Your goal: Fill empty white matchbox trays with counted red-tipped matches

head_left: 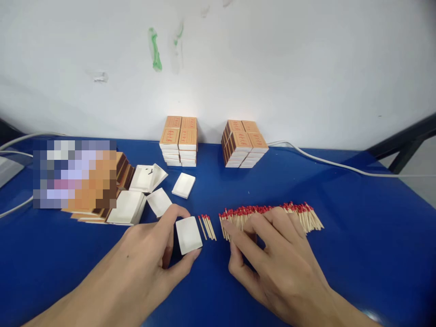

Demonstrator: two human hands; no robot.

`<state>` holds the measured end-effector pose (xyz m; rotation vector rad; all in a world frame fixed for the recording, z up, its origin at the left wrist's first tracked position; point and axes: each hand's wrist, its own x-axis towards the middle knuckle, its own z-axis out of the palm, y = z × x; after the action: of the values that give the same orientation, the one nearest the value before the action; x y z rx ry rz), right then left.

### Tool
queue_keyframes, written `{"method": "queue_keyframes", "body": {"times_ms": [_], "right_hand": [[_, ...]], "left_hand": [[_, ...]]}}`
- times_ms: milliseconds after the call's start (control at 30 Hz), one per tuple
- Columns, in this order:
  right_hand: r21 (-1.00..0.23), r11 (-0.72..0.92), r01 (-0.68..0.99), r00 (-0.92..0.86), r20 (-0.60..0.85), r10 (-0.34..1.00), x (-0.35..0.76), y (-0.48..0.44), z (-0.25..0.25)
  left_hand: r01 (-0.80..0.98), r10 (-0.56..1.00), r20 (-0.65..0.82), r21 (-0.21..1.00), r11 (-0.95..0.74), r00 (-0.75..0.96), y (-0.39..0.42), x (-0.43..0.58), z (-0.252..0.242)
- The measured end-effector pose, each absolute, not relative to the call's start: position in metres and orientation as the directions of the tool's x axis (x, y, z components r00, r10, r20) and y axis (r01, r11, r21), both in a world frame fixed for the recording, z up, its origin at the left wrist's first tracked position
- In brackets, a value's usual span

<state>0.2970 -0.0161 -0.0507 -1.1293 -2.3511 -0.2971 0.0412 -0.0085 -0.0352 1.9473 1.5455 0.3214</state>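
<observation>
Left hand [160, 254] and right hand [272, 263], both bare, continue into bare forearms [91, 286]. A single small, round spot [127, 256] marks the back of the left hand. The fingers [250, 247] are slender.

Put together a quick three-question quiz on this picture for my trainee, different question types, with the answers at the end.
1. True or false: the right hand is at the pile of red-tipped matches.

2. Multiple choice: what does the left hand hold?
A) an orange matchbox
B) a white tray
C) a white cable

3. Fill in the blank: a few separate matches lie on the blue table between the white tray in the hand and the ____.

Key:
1. True.
2. B.
3. Pile of red-tipped matches.
</observation>
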Motion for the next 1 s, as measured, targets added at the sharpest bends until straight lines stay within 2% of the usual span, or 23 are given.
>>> {"method": "queue_keyframes", "body": {"times_ms": [433, 833, 1000], "right_hand": [[-0.034, 0.637, 0.77, -0.526, 0.531, 0.664, 0.2968, -0.0164, -0.053], [-0.039, 0.671, 0.741, -0.576, 0.476, 0.664, 0.2955, -0.0158, -0.0508], [-0.048, 0.658, 0.751, -0.552, 0.5, 0.667, 0.2946, -0.0171, -0.0505]], "left_hand": [[0.815, 0.935, -0.223, 0.571, -0.103, 0.275, -0.008, 0.0411, -0.0361], [0.8, 0.938, -0.197, 0.587, -0.12, 0.286, -0.0069, 0.0409, -0.0347], [0.803, 0.939, -0.202, 0.585, -0.112, 0.278, -0.0072, 0.0423, -0.0356]]}}
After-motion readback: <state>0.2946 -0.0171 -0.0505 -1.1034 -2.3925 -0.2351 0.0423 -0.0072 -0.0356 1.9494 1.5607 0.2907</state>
